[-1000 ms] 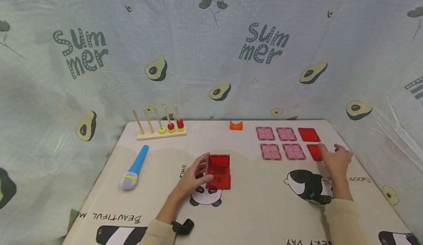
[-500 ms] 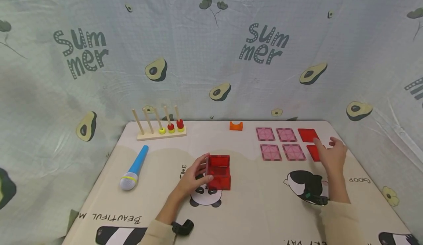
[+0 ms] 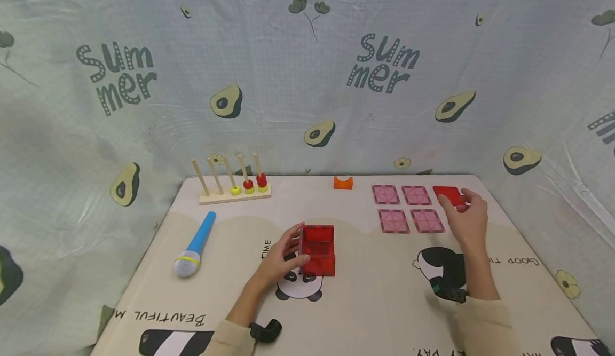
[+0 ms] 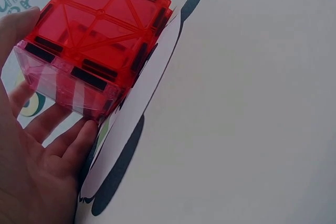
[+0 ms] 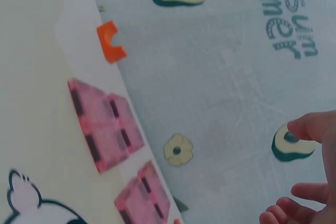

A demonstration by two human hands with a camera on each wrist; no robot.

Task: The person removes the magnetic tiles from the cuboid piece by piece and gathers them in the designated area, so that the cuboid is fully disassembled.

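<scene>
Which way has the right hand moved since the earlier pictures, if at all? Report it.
Yes, in the head view: the right hand has moved left and slightly forward, towards the nearest pink tile.

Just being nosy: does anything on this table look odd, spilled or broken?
Nothing looks spilled or broken. Two mild oddities: the red box, held by the left hand, has one pink wall among red ones, and the printed word BEAUTIFUL on the table reads upside down in the head view.
</scene>
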